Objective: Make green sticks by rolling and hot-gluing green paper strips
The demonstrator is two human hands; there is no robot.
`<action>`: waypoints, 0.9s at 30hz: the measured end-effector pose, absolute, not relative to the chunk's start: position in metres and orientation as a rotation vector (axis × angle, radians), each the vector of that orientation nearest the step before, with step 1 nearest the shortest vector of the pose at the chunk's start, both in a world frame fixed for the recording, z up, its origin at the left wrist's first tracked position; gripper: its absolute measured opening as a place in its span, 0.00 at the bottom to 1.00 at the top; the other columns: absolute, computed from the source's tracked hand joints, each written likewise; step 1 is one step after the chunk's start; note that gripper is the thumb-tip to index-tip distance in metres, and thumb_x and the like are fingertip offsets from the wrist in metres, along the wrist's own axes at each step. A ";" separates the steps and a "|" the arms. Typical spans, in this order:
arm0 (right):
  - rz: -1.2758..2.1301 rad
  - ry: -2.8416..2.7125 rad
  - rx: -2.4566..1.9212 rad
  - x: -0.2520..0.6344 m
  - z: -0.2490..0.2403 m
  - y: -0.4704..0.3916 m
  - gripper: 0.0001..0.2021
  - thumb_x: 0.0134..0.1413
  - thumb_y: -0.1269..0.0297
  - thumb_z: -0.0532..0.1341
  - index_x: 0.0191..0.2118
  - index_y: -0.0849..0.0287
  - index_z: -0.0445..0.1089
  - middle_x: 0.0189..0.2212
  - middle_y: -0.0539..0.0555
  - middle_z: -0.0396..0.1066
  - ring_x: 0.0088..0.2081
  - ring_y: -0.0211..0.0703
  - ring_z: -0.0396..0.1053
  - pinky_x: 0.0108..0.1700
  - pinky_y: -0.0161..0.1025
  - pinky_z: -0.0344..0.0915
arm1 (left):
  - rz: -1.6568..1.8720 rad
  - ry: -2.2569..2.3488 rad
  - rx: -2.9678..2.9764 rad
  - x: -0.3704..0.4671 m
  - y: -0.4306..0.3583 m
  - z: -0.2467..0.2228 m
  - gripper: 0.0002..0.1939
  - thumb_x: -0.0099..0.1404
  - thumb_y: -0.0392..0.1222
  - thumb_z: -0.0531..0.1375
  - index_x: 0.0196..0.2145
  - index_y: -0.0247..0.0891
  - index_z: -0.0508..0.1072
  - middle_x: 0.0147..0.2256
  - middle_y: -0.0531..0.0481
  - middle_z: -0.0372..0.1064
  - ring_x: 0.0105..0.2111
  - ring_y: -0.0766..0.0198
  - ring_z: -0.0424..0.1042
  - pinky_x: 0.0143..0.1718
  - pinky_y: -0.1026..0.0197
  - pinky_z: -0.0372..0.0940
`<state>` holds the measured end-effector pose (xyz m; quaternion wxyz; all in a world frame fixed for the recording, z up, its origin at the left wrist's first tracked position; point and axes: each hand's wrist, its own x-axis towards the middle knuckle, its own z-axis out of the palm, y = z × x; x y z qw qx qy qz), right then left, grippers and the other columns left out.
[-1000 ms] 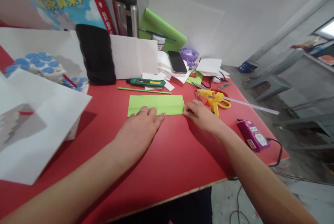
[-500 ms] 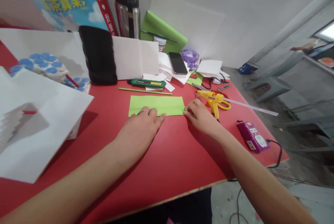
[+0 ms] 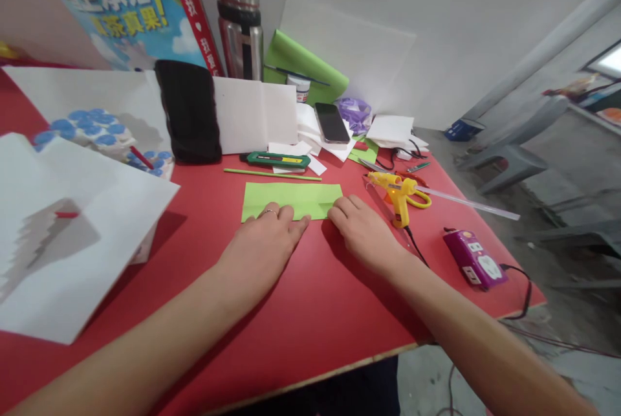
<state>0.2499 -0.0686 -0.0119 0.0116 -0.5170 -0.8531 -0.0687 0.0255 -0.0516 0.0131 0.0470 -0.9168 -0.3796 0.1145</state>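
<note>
Item under work: a light-green paper rectangle, lying at the centre of the frame on a red tabletop, long side running left to right.

Progress: a lengthwise line shows near the lower edge, with a slightly darker band below it, judged to be a narrow fold being creased. The broad upper part lies flat and unfolded. No glue is visible on the paper; the yellow hot-glue gun rests to the right of centre, touched by neither hand. The work is judged to be at an early stage, with the fold not yet finished along its length.

Condition: the paper is plain, matte and evenly coloured, its upper edge straight, its visible corners square. No tears noted. The lower edge is partly covered.

Hands: the left hand lies palm down on the lower edge, fingers bent, thumb set apart to the right. The right hand covers the lower right corner, fingers bent and close together. Fingertips are hidden; whether either pinches the paper cannot be told.

Adjacent: a thin green stick lies just above the paper, with a green utility knife beyond it.
</note>
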 end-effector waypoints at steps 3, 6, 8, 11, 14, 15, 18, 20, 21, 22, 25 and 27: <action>-0.203 -2.731 -1.730 0.235 0.002 -0.070 0.11 0.62 0.81 0.55 0.39 0.63 0.73 0.37 0.61 0.72 0.39 0.53 0.64 0.41 0.45 0.59 | 0.336 -1.162 -2.799 0.025 -0.051 0.012 0.32 0.74 0.28 0.50 0.71 0.45 0.61 0.47 0.38 0.70 0.48 0.46 0.71 0.37 0.53 0.70; -0.204 -2.733 -1.894 0.219 0.011 -0.073 0.10 0.63 0.80 0.56 0.41 0.63 0.73 0.37 0.62 0.73 0.39 0.54 0.66 0.39 0.45 0.58 | 0.327 -1.187 -2.799 0.026 -0.052 0.011 0.30 0.74 0.30 0.50 0.70 0.46 0.63 0.47 0.39 0.70 0.48 0.46 0.71 0.35 0.54 0.70; -0.211 -2.724 -1.936 0.210 0.013 -0.075 0.10 0.64 0.79 0.56 0.41 0.63 0.74 0.37 0.62 0.74 0.39 0.54 0.68 0.39 0.45 0.58 | 0.334 -1.192 -2.797 0.026 -0.052 0.011 0.29 0.75 0.30 0.50 0.70 0.46 0.63 0.47 0.39 0.70 0.48 0.46 0.71 0.35 0.54 0.70; -0.214 -2.767 -1.896 0.206 0.014 -0.075 0.10 0.64 0.79 0.56 0.40 0.62 0.74 0.36 0.61 0.74 0.40 0.54 0.70 0.39 0.44 0.59 | 0.348 -1.194 -2.801 0.026 -0.052 0.013 0.29 0.74 0.30 0.51 0.70 0.46 0.64 0.46 0.39 0.71 0.47 0.47 0.72 0.34 0.56 0.69; -0.205 -2.801 -1.895 0.209 0.014 -0.074 0.11 0.64 0.80 0.56 0.41 0.63 0.74 0.38 0.62 0.74 0.41 0.53 0.70 0.36 0.43 0.59 | 0.354 -1.169 -2.809 0.024 -0.050 0.015 0.30 0.74 0.29 0.52 0.70 0.46 0.63 0.46 0.39 0.71 0.48 0.48 0.71 0.34 0.56 0.69; -0.208 -2.805 -1.892 0.210 0.014 -0.074 0.11 0.64 0.80 0.56 0.42 0.63 0.74 0.39 0.62 0.73 0.41 0.53 0.70 0.34 0.43 0.59 | 0.357 -1.154 -2.807 0.024 -0.049 0.015 0.30 0.74 0.29 0.52 0.70 0.46 0.63 0.46 0.39 0.71 0.48 0.48 0.71 0.34 0.57 0.68; -0.239 -2.812 -1.846 0.214 0.011 -0.074 0.11 0.66 0.78 0.54 0.44 0.63 0.73 0.41 0.62 0.73 0.42 0.53 0.70 0.33 0.43 0.58 | 0.361 -1.127 -2.789 0.023 -0.048 0.015 0.31 0.73 0.28 0.51 0.70 0.46 0.63 0.44 0.40 0.71 0.46 0.49 0.71 0.32 0.58 0.66; -0.261 -2.815 -1.801 0.216 0.008 -0.074 0.11 0.67 0.78 0.53 0.44 0.63 0.72 0.40 0.62 0.72 0.42 0.53 0.70 0.34 0.43 0.58 | 0.351 -1.119 -2.785 0.023 -0.048 0.014 0.31 0.73 0.28 0.52 0.70 0.46 0.63 0.43 0.40 0.71 0.45 0.49 0.71 0.30 0.59 0.65; -0.266 -2.816 -1.781 0.217 0.007 -0.074 0.12 0.68 0.77 0.52 0.44 0.63 0.72 0.40 0.61 0.72 0.42 0.53 0.69 0.34 0.43 0.58 | 0.342 -1.115 -2.784 0.023 -0.048 0.014 0.31 0.73 0.28 0.52 0.70 0.46 0.64 0.43 0.40 0.71 0.45 0.49 0.71 0.30 0.60 0.65; -0.267 -2.815 -1.764 0.217 0.006 -0.073 0.11 0.68 0.77 0.52 0.44 0.63 0.72 0.40 0.61 0.72 0.42 0.53 0.69 0.35 0.43 0.58 | 0.334 -1.110 -2.783 0.023 -0.047 0.013 0.30 0.73 0.28 0.52 0.69 0.45 0.64 0.42 0.40 0.71 0.45 0.49 0.71 0.30 0.60 0.65; -0.251 -2.810 -1.736 0.219 0.006 -0.072 0.11 0.67 0.78 0.53 0.43 0.62 0.72 0.40 0.60 0.73 0.42 0.52 0.68 0.34 0.43 0.56 | 0.315 -1.093 -2.780 0.023 -0.047 0.013 0.29 0.72 0.27 0.52 0.66 0.44 0.68 0.42 0.40 0.71 0.45 0.49 0.72 0.31 0.58 0.66; -0.238 -2.804 -1.732 0.220 0.007 -0.072 0.11 0.66 0.79 0.53 0.42 0.62 0.72 0.39 0.60 0.73 0.41 0.51 0.68 0.33 0.43 0.54 | 0.286 -1.089 -2.782 0.022 -0.046 0.013 0.28 0.72 0.26 0.52 0.64 0.45 0.70 0.41 0.41 0.71 0.44 0.49 0.73 0.32 0.58 0.67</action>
